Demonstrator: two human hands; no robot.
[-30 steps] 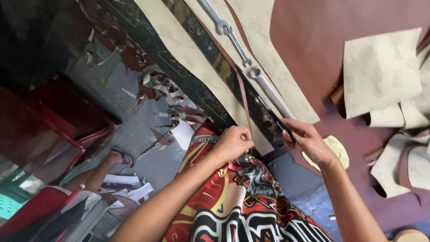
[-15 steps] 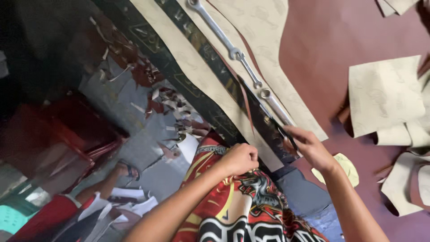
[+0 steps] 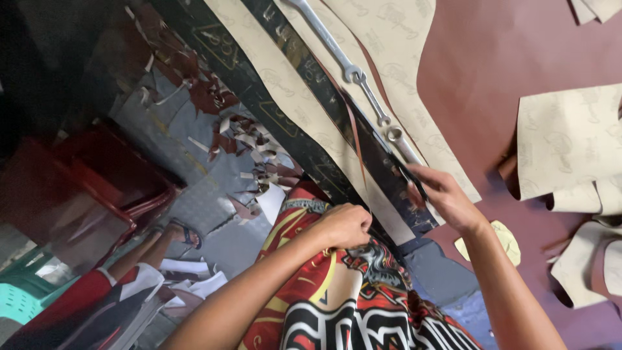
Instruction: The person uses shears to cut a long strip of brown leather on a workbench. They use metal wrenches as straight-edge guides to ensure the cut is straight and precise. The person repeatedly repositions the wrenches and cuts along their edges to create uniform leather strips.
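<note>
A beige patterned sheet (image 3: 395, 39) lies on the table over a dark printed table edge (image 3: 311, 78). A thin brown strip (image 3: 353, 139) runs down along the sheet's edge toward my left hand (image 3: 346, 223), which is clenched on its lower end above my red printed clothing. My right hand (image 3: 444, 198) rests on the sheet's lower corner and grips a slim dark cutting tool (image 3: 413, 181) pointed at the strip. Three metal wrenches (image 3: 372, 100) lie in a line on the sheet just above my right hand.
A maroon sheet (image 3: 492, 78) covers the table to the right, with beige cut pieces (image 3: 570, 149) and a small yellowish piece (image 3: 505, 241) on it. Scraps (image 3: 253, 146) litter the floor. A red chair (image 3: 84, 188) and another person's sandalled foot (image 3: 184, 234) are at left.
Both hands have slid toward me along the sheet's edge, away from the wrenches. The strip between the wrenches and my left hand looks longer.
</note>
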